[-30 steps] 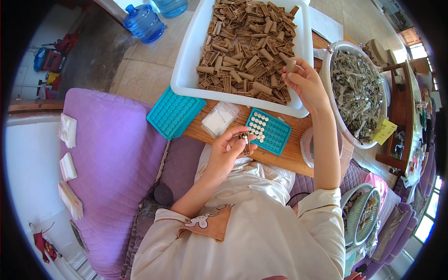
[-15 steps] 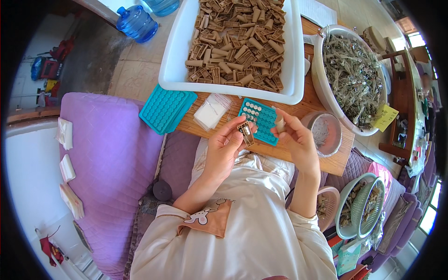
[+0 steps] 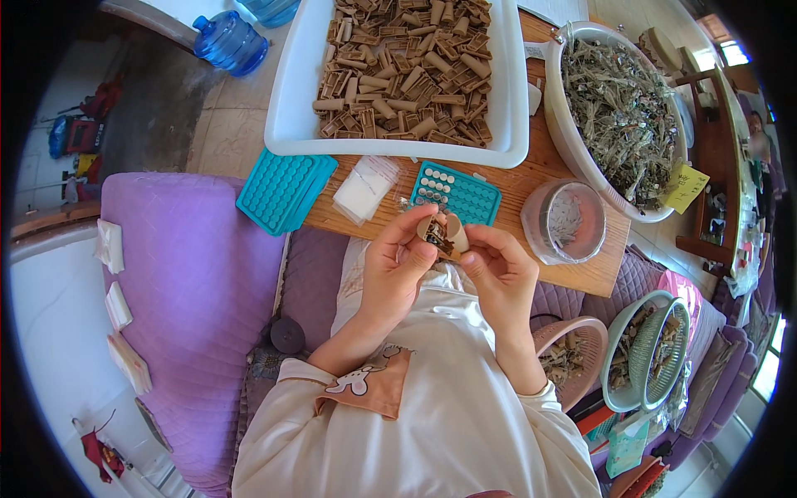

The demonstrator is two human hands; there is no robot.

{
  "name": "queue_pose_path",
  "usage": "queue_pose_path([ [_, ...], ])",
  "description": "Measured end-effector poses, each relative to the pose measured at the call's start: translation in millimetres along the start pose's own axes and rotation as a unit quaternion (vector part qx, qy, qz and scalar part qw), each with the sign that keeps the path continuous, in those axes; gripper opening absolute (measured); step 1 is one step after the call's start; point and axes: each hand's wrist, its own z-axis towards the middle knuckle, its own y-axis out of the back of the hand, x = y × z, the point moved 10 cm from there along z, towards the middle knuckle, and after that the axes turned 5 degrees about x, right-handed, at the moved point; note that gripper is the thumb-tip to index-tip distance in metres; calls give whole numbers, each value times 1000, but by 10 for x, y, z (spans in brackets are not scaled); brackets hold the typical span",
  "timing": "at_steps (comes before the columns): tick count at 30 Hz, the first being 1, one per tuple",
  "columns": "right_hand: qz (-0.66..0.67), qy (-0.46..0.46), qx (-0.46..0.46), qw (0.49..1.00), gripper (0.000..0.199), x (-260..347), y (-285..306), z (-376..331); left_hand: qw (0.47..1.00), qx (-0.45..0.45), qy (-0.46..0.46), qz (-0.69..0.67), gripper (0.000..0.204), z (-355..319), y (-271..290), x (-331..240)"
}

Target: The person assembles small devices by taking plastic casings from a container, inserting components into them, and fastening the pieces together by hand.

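In front of my belly my left hand (image 3: 397, 264) is closed on a tan plastic shell (image 3: 429, 230) with small dark and metallic parts inside. My right hand (image 3: 501, 267) pinches a second tan shell half (image 3: 456, 233), a smooth rounded one, against it. The two pieces meet at an angle, and their contact line is partly behind my fingertips. Just beyond my hands lies a teal dimpled tray (image 3: 477, 202), its left side holding several white and silvery button-like discs (image 3: 437, 178).
A white tub (image 3: 398, 153) heaped with tan shells stands at the back. Right of it is a basin (image 3: 558, 137) of wired parts, with a small bucket (image 3: 531, 217) nearer. Stacked teal trays (image 3: 282, 187) and plastic bags (image 3: 365, 189) lie left. Baskets (image 3: 594, 332) stand lower right.
My right hand has moved left and slightly down, bringing its tan shell against the one in my left hand. The whole view has shifted slightly.
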Motion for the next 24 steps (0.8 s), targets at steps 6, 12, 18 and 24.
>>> queue_pose_path([
  [6,-62,16,-40,997,23,-35,1,-54,999,25,-8,38,38,3,-83,-20],
  [12,-92,30,-58,994,21,-72,32,-47,991,9,8,136,38,-19,-155,-22],
  [18,-119,55,-61,989,19,-90,-4,-67,983,-3,-36,182,37,-22,-135,20],
  [24,-177,99,-67,977,24,23,-21,-95,971,8,-70,229,35,-45,-166,16],
])
